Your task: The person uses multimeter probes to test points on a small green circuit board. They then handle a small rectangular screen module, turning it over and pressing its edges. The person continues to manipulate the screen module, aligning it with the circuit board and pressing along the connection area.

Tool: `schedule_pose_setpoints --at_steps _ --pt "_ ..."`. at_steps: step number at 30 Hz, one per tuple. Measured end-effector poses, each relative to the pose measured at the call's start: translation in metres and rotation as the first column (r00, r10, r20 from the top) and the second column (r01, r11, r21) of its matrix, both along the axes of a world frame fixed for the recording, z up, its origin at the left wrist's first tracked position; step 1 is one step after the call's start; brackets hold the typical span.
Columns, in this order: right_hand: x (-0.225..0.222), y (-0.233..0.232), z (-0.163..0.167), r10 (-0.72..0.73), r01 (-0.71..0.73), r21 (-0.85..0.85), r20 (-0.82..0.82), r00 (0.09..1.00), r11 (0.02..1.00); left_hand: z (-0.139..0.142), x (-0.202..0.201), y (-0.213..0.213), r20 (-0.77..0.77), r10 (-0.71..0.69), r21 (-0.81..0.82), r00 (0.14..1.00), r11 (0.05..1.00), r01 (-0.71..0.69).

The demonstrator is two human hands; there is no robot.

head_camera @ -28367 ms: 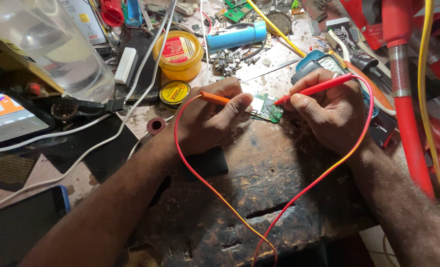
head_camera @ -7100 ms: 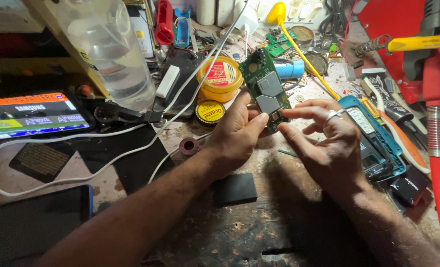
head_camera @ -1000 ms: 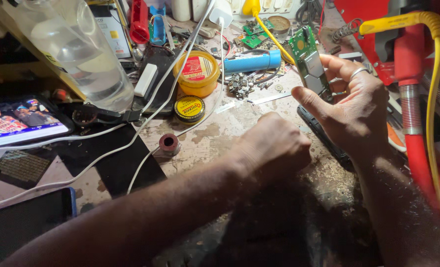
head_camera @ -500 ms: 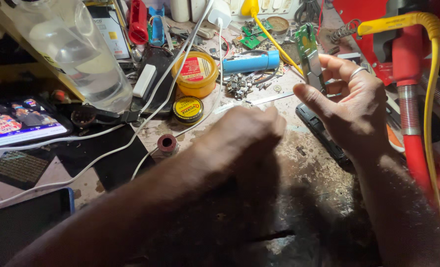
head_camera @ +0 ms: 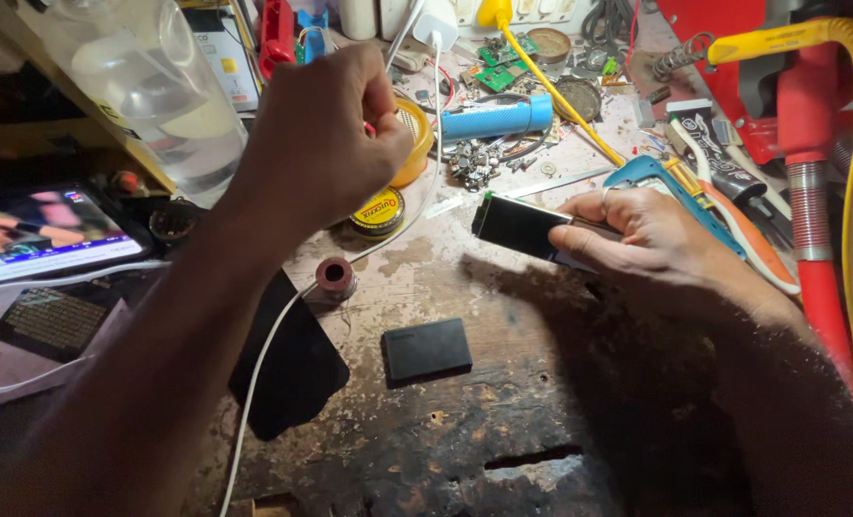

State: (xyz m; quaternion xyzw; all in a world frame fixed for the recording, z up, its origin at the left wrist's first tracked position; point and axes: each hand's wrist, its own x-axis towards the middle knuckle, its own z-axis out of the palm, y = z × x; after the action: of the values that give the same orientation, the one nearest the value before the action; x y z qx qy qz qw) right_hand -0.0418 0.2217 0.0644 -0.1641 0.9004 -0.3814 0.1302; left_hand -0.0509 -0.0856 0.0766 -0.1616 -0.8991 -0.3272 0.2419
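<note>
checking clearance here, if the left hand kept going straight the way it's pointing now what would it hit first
Probably the yellow tub just beyond the left hand, which points toward the back of the bench; the white cable runs close by. Depth is unclear.

Two hands (head_camera: 326, 134), one black module (head_camera: 520, 226)

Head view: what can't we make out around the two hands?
- Left hand: fist shut, back toward the camera; what its grip holds is hidden by its own fingers.
- Yellow tub: mostly covered by that hand.
- Dark flat device in the right hand: its far end is hidden under the fingers.
- Clear bottle: top cut off by the frame edge.
</note>
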Motion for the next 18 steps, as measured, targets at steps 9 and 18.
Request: schedule_pose_setpoints --at_steps 9,18 --pt "0.012 -0.006 0.005 0.072 -0.028 0.119 -0.38 0.922 0.992 -0.017 -0.015 -0.001 -0.132 -0.004 -0.065 0.991 0.998 -0.004" --pt "0.013 -0.005 -0.001 -0.012 0.016 0.02 -0.211 0.977 1.0 -0.028 -0.023 0.004 -0.279 -0.101 -0.053 0.955 0.995 0.089"
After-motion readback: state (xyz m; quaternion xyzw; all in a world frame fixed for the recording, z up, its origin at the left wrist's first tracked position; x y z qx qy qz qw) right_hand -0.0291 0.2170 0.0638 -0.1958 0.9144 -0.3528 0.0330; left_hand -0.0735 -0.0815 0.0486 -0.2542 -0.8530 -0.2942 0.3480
